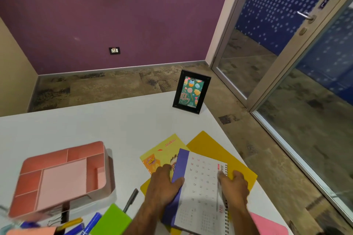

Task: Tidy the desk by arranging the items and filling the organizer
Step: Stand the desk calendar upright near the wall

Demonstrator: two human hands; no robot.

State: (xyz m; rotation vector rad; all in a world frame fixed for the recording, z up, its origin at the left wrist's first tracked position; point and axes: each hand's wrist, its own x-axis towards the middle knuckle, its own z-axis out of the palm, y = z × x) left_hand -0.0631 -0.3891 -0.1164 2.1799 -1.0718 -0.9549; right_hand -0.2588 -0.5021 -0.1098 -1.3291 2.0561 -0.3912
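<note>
My left hand (pixel 165 183) and right hand (pixel 234 185) grip the white spiral-bound desk calendar (pixel 202 192) by its side edges | it lies on the yellow plastic folder (pixel 214 149) (slippery, I judge) | risk: lifting drags the yellow booklet (pixel 162 150) askew | pink compartmented organizer (pixel 61 175) well apart, unfilled.

Pink organizer (pixel 63 175), white-and-purple calendar (pixel 200 192), yellow folder (pixel 215 150), green notepad (pixel 112 219)

Head view looks forward and down across the white desk (pixel 114 120) (close, wide-angle).
</note>
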